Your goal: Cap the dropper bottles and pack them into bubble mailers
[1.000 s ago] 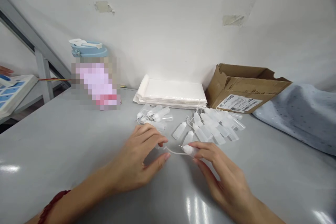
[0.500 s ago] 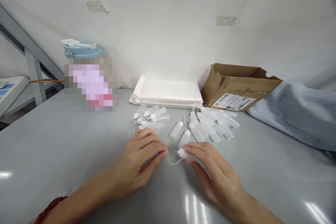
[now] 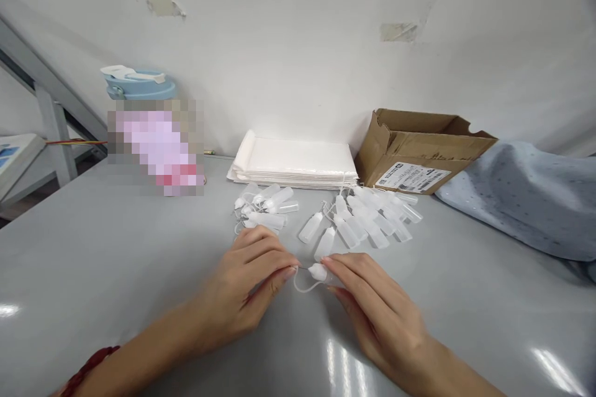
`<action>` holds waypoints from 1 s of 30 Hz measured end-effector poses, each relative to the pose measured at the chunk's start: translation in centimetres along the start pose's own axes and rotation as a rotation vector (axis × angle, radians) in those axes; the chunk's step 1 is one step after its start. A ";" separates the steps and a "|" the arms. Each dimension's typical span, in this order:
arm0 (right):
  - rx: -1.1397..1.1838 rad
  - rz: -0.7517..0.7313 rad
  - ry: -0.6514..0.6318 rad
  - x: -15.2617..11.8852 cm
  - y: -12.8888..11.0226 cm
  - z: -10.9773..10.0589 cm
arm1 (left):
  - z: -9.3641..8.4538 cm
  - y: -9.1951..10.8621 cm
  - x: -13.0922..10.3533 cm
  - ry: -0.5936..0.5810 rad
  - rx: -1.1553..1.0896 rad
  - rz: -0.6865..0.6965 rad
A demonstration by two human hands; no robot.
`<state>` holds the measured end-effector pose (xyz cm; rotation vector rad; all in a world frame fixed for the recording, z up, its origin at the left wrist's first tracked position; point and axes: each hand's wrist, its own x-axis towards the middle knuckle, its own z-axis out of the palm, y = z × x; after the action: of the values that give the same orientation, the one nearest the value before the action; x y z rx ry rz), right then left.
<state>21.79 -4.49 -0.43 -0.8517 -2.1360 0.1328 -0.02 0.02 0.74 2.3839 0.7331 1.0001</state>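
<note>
In the middle of the head view, my right hand (image 3: 379, 304) is closed around a small translucent needle-tip bottle (image 3: 318, 272), which lies on its side with its thin metal needle (image 3: 304, 268) pointing left. A white tether (image 3: 305, 290) loops from the bottle's neck to the fingertips of my left hand (image 3: 254, 279). Those fingers pinch the bottle's small cap, mostly hidden between them, right at the needle's end. Whether the needle tip sits inside the cap is too small to tell. Beyond my hands lie a left cluster of similar bottles (image 3: 267, 220) and a larger right cluster (image 3: 354, 223).
A stack of white padded envelopes (image 3: 298, 158) rests against the wall. Right of it stands an open cardboard box (image 3: 419, 149) beside a grey-blue spotted cloth (image 3: 526, 198). At the back left are a blue-lidded container (image 3: 139, 84) and a blurred-out pinkish patch. The grey tabletop (image 3: 153, 248) is glossy.
My hands have come slightly closer together, narrowing the gap between the pinched cap and the bottle's needle. The whole view has shifted a little. Both bottle clusters lie as before.
</note>
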 end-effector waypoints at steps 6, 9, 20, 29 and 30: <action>-0.029 0.008 -0.021 0.2 -0.2 -0.3 | 0.0 -0.1 -0.1 -0.007 0.023 0.002; -0.057 0.003 -0.014 0.3 -0.3 -0.3 | 0.0 0.0 -0.1 -0.013 0.023 0.011; -0.065 -0.052 -0.036 0.0 0.0 -0.4 | 0.0 0.2 0.0 -0.057 0.057 0.039; -0.143 -0.111 -0.040 0.3 -0.3 -0.5 | 0.1 0.4 -0.2 -0.080 0.084 0.044; -0.149 -0.114 -0.038 0.3 -0.4 -0.5 | 0.2 0.5 -0.2 -0.080 0.084 0.044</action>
<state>21.83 -4.71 0.20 -0.8153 -2.2460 -0.0698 0.12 -0.48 0.80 2.5064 0.7099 0.9021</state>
